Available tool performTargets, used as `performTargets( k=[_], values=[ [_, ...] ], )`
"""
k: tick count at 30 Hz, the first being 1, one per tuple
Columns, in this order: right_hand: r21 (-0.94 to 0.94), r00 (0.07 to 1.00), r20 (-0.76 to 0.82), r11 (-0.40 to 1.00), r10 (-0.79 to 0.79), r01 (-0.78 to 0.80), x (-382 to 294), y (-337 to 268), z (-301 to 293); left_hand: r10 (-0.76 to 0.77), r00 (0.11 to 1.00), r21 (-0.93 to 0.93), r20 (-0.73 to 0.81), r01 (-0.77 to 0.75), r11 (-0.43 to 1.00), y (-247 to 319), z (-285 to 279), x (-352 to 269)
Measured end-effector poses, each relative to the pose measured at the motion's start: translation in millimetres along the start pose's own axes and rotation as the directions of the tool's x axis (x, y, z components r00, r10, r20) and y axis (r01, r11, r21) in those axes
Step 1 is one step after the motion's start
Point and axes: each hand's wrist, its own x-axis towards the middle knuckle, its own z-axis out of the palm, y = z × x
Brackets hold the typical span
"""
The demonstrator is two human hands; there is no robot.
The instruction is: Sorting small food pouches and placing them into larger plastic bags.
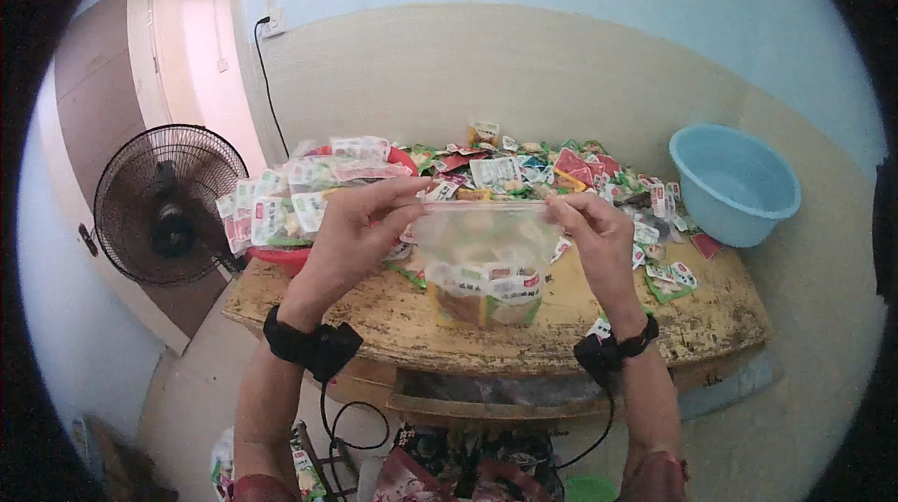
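Observation:
A clear zip-top plastic bag (pixel 484 242) hangs upright between my hands above the wooden table, with small printed food packets (pixel 484 291) in its lower part. The thumb and fingers of my left hand (pixel 365 235) pinch the left end of the bag's top edge. At the right end, my right hand (pixel 596 235) grips the same edge. The top edge is stretched straight; whether its seal is fastened I cannot tell. A loose pile of small packets (pixel 498 172) lies behind the bag, partly hidden by it.
Filled clear bags (pixel 280 207) are heaped in a red basin (pixel 280 260) on the left. A light blue plastic basin (pixel 736 183) stands at the back right. Several packets lie at the worn table's (pixel 715 312) right side. Left of the table is a black fan (pixel 172 204); cables hang from both wristbands.

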Motion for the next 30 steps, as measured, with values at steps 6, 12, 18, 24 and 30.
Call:
performTargets(
  k=[6, 12, 18, 24, 30],
  values=[
    [-0.004, 0.996, -0.008, 0.996, -0.089, 0.089, 3.5, 7.2, -1.1, 0.220, 0.972, 0.248, -0.082, -0.194, 0.949, 1.0, 3.5, 1.7],
    [0.024, 0.999, 0.025, 0.999, -0.032, 0.031, 0.8, 5.8, 0.6, 0.162, 0.983, 0.129, -0.089, -0.150, 0.980, -4.5, 7.7, -3.5],
    [-0.049, 0.990, 0.140, 0.999, 0.027, -0.020, 0.3, 6.5, -9.4, 0.060, 0.991, -0.016, -0.119, -0.063, 0.998, -10.1, 11.5, -3.7],
    [0.059, 0.997, 0.082, 0.998, -0.002, -0.003, -2.9, 9.1, -2.3, 0.116, 0.989, 0.051, -0.096, -0.112, 0.992, -10.9, 11.9, -1.9],
    [0.096, 0.998, 0.025, 0.994, -0.052, 0.049, -3.6, 14.5, 0.7, 0.165, 0.986, 0.310, -0.029, -0.148, 0.939, -2.4, 11.7, 11.2]
  ],
)
